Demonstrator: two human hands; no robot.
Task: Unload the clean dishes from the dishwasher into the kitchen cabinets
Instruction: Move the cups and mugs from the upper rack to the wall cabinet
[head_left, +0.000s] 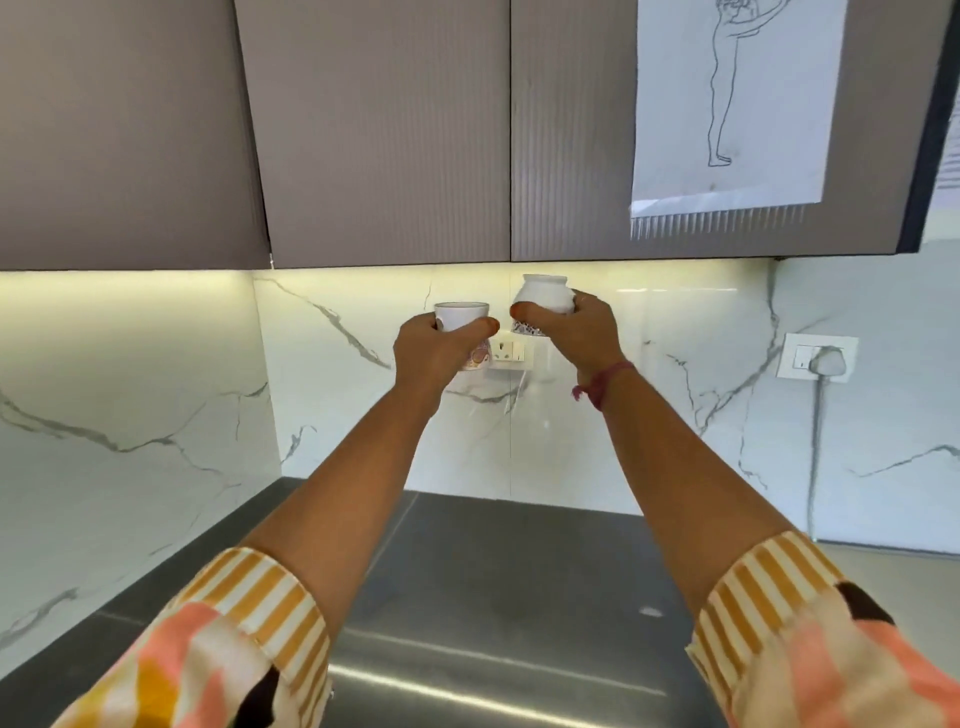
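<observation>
My left hand (436, 351) grips a small white cup (461, 316) with a coloured pattern low on its side, held upright. My right hand (574, 330) grips a second white cup (543, 293) that is turned upside down, its patterned rim pointing down past my thumb. Both hands are raised side by side just under the closed grey wall cabinets (384, 130). The dishwasher is out of view.
A dark grey countertop (493, 561) runs below, backed by a white marble-look wall (156, 395). A wall socket (511, 353) sits behind the cups and a plugged-in socket (818, 358) at the right. A line drawing on paper (732, 98) hangs on the right cabinet door.
</observation>
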